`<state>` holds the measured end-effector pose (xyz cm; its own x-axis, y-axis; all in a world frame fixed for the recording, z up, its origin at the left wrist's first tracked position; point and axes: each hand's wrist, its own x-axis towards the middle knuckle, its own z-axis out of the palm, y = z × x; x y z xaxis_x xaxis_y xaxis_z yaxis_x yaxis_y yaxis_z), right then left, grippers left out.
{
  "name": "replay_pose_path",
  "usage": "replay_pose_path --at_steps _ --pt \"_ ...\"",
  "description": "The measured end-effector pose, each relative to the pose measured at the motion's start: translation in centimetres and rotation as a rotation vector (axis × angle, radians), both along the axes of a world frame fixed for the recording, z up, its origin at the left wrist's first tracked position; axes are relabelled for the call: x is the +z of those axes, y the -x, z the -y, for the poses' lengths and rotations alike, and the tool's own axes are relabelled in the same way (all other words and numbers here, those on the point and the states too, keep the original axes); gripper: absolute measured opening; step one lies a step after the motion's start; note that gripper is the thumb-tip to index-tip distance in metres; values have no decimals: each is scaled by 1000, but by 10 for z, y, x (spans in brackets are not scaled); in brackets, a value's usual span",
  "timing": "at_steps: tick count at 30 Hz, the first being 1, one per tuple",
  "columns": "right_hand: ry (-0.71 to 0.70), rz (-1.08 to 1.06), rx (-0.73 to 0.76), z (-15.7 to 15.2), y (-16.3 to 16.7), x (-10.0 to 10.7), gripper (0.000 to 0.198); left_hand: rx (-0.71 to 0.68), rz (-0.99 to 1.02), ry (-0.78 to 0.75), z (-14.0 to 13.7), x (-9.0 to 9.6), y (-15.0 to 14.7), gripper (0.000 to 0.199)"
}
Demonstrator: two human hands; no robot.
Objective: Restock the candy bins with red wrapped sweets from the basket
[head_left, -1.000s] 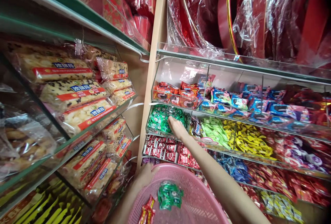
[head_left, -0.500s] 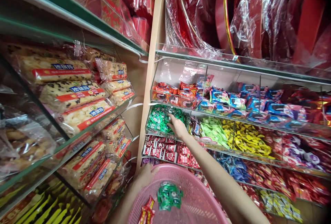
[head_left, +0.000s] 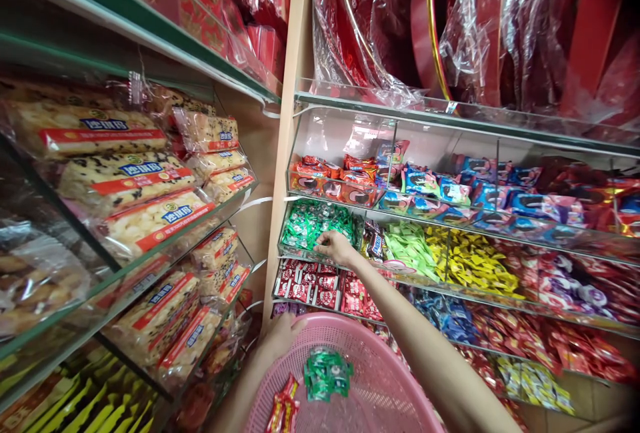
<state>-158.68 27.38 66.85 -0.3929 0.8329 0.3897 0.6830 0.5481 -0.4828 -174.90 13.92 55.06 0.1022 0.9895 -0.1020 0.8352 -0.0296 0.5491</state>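
Note:
My left hand (head_left: 280, 336) is closed on the left rim of a pink plastic basket (head_left: 395, 360). Inside the basket lie a clump of green-wrapped candies (head_left: 327, 374) and a few red and yellow wrapped sweets (head_left: 283, 406). My right hand (head_left: 334, 248) reaches over the front of a shelf bin of green-wrapped candies (head_left: 315, 220). Its fingers are curled together just above the bin's front edge; what they hold, if anything, is hidden by the hand.
Right of the green bin are Snickers bars (head_left: 374, 240), light green packets (head_left: 410, 250) and yellow packets (head_left: 475, 263). Below sit red and white packets (head_left: 305, 283). Glass shelves with wrapped pastry bars (head_left: 150, 213) stand close on the left. A wooden post (head_left: 287, 86) divides the shelving.
My right hand has drawn back from over the green candies toward the bin's front edge, its fingers curling in. The left hand and basket have barely moved.

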Motion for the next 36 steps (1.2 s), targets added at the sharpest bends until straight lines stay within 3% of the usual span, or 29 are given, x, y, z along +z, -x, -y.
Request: replay_pose_path --at_steps 7,12,16,24,36 --pt "17 -11 -69 -3 1 -5 13 -7 -3 -27 -2 -5 2 36" --pt "29 -29 -98 -2 1 -6 27 -11 -9 -30 -2 -4 2 37" --pt "43 37 -114 -1 0 -3 20 2 -6 -32 -2 -4 1 38" --pt "-94 153 -166 3 0 2 22 5 -12 0 0 -1 1 37" --pt "-115 166 -96 9 3 5 15 2 7 -17 2 -1 -1 37"
